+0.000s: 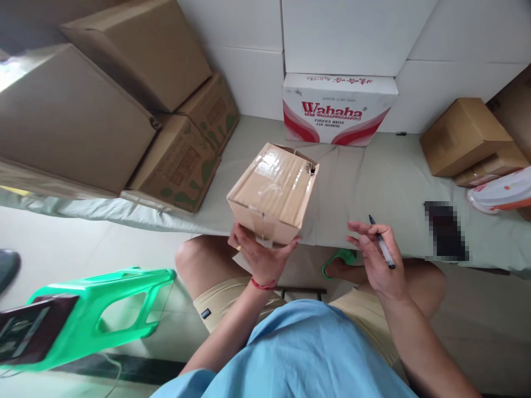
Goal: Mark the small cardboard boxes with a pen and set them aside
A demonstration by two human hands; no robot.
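Note:
My left hand grips the near side of a brown cardboard box, thumb and fingers at its two lower corners. Clear tape shines across the top of this box and runs down its near face. A small dark hole shows near the top's far right corner. To the right, my right hand is raised by the edge of the cloth-covered surface, apart from the box. A pen with a dark tip and pale barrel rests in it between the fingers, tip pointing away from me.
A white and red Wahaha carton stands against the tiled wall. Large cardboard boxes are stacked at left, smaller ones at right. A blurred dark object lies on the grey-green cloth. At lower left is a green plastic stool.

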